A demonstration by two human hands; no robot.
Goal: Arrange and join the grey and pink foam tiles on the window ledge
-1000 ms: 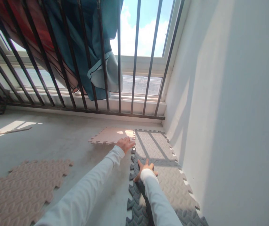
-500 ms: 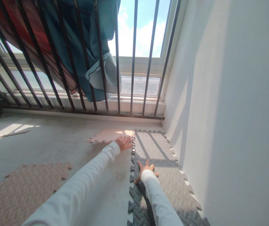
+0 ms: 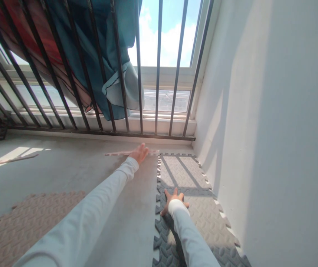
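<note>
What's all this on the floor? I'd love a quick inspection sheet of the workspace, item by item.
Surface: bare grey concrete floor.
Job's things: pink foam tile lifted, seen edge-on; laid grey tiles along the wall, dark tile nearest.
Clutter: loose pink mat at left; thin stick.
Grippers: left hand holds the pink tile; right hand flat on the laid tiles.
Cables: nothing seen.
Surroundings: barred window, blue cloth and red cloth hanging.

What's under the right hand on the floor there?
The right hand lies flat, fingers spread, on the grey foam mat, near its seam with the next mat. The floor beneath these mats is covered; bare concrete shows only to their left.
</note>
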